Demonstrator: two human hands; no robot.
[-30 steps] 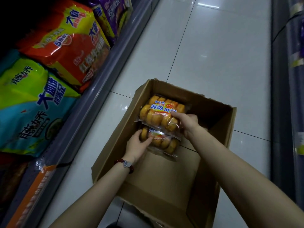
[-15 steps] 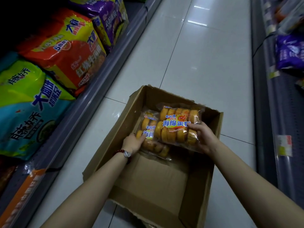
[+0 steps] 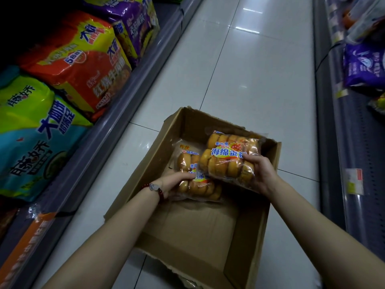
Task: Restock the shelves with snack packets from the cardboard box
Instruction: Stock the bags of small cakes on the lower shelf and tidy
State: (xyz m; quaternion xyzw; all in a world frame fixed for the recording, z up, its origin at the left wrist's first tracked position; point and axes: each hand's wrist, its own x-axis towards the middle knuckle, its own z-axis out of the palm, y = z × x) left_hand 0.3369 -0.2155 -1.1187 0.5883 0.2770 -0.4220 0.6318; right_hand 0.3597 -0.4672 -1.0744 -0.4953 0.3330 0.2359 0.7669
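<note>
Over box [image 3: 158, 236], 2 hand-held cake packets [image 3: 227, 161]

Clear cake packet [image 3: 227, 161], centre of the frame: 老北京, 海绵蛋糕, HAOKOUWEI
Second clear cake packet [image 3: 193, 180] beside it: 老北, HAOKOUWEI (partly covered)
Red and yellow noodle bag [image 3: 83, 61], upper left: 5, 红烧牛肉面
Green and blue noodle bag [image 3: 31, 130], left edge: 大面饼
Purple bags, price tags: unreadable

Both forearms are bare, with no sleeves in view. The left hand [image 3: 177, 181] has a bracelet [image 3: 156, 189] of dark red beads at the wrist, with one pale, rounded bead set among them. The right hand [image 3: 261, 174] wears nothing.
</note>
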